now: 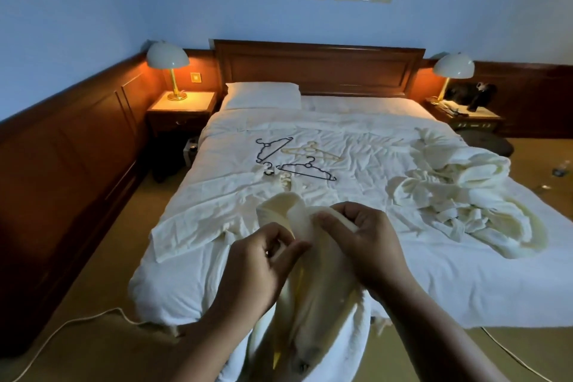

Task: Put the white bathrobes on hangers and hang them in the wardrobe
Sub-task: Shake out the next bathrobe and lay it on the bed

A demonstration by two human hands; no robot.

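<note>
I hold a white bathrobe (316, 298) up at the foot of the bed; it hangs down between my arms. My left hand (260, 260) pinches a fold of its collar, and my right hand (362, 242) grips the cloth just to the right. More white bathrobes (459, 192) lie in a crumpled heap on the right side of the bed. Several hangers lie in the middle of the bed: a black one (273, 147) at the left, a cream one (310, 150) beside it, and another black one (307, 169) in front.
The bed (449, 282) has a white duvet, a pillow (263, 95) and a wooden headboard. Nightstands with lit lamps (167, 68) (453, 70) flank it. A white cable (74, 322) runs over the carpet at the left. No wardrobe shows in view.
</note>
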